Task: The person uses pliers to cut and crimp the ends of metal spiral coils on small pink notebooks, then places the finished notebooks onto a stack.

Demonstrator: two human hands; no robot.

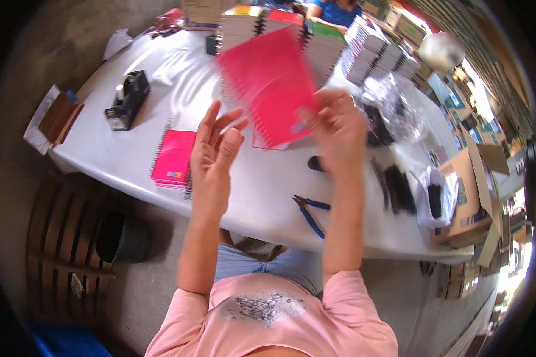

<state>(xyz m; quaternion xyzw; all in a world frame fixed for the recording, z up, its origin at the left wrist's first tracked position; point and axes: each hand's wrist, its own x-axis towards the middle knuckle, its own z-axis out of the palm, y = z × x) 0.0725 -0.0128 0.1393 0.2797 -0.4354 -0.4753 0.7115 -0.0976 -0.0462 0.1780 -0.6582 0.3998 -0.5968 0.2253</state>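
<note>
At the left end of the white table (250,205), as I watch remotely through the head camera, a brown open-topped box (64,122) sits by the edge. Next along I see a black tape dispenser (129,100), and nearer the front edge a small pile of pink spiral notebooks (174,156) with black wire bindings. Just right of that pile the left hand (215,138) is raised with its fingers loosely spread, palm turned inward, holding nothing. Beside it, up in front of tall stacks of spiral-bound books (323,50), is a larger pink punched cover (271,86), tilted above the table (it is blurred, so I cannot tell whether any pages lie behind it). Below, a pair of blue-handled pliers (311,221) rests on the tabletop, while beyond the stacks I make out a person in a blue top (338,12). My view then reaches the right hand (341,128), which pinches the cover's lower right edge between thumb and fingers. Farther right lie crumpled clear plastic (396,107), a bundle of black binding coils (399,190), a white plastic bag (447,199) and an open cardboard carton (467,189).
</note>
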